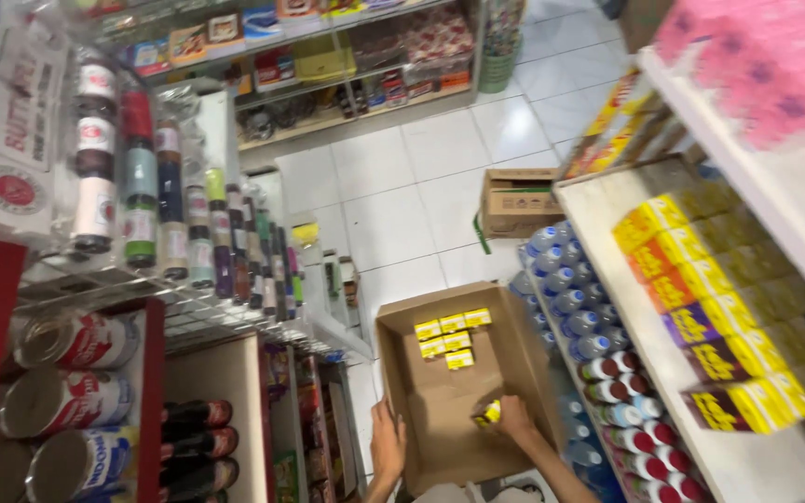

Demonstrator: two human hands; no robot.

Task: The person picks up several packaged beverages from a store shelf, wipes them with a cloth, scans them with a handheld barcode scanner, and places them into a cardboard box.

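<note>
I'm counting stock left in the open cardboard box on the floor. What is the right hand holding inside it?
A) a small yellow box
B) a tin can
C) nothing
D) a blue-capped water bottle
A: the right hand grips a small yellow box inside the cardboard box, while the left hand rests on its near edge.

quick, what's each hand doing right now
Left hand: open, resting flat on the edge of the cardboard box.
Right hand: closed on a small yellow packet inside the box.
</note>
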